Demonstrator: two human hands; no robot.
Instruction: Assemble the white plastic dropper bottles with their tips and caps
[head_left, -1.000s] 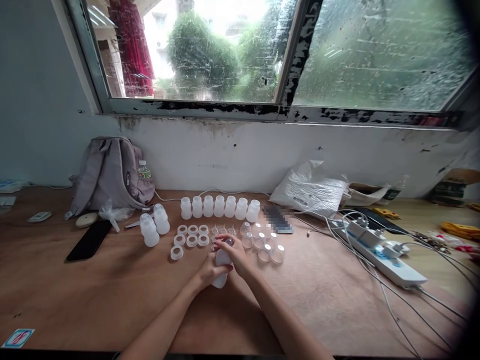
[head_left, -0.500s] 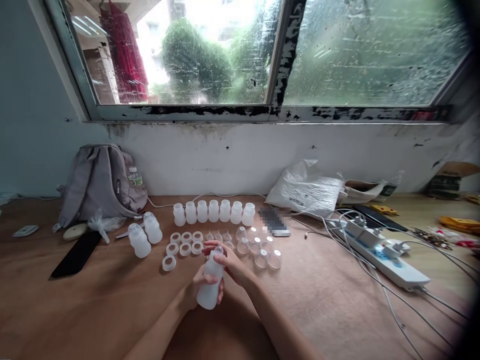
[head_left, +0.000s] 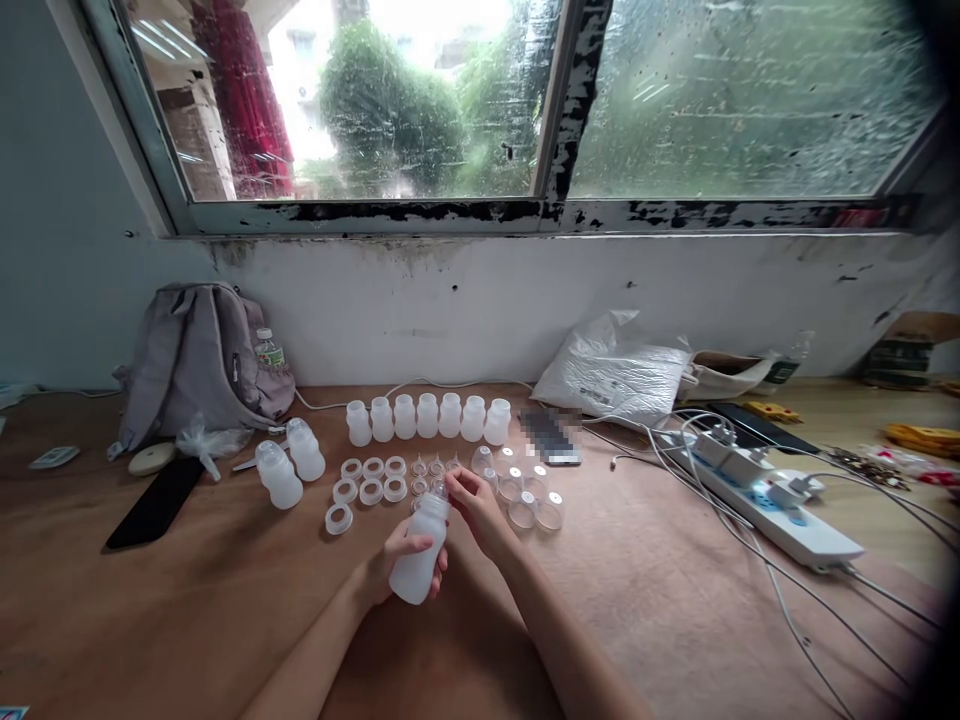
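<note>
My left hand [head_left: 409, 560] is wrapped round the body of a frosted white baby bottle [head_left: 417, 568], which tilts with its top leaning to the right. At the bottle's top, the fingertips of my right hand [head_left: 474, 505] are pinched together; whatever lies between them is too small to make out. Just beyond my hands, several clear bottle nipples [head_left: 418, 467] stand in rows. Several translucent collar rings [head_left: 371, 491] lie left of them. On the right are several clear domed caps [head_left: 550, 513].
Several open bottles [head_left: 427, 416] stand in a row behind the parts. Two more bottles [head_left: 279, 476] stand at left, near a black phone [head_left: 154, 507] and a grey backpack [head_left: 199, 360]. A power strip [head_left: 780, 510] with loose cables lies right, below a silver plastic bag [head_left: 615, 375].
My right hand has moved from round the bottle's upper part to its top right, its fingers now pinched. The left hand keeps hold of the bottle.
</note>
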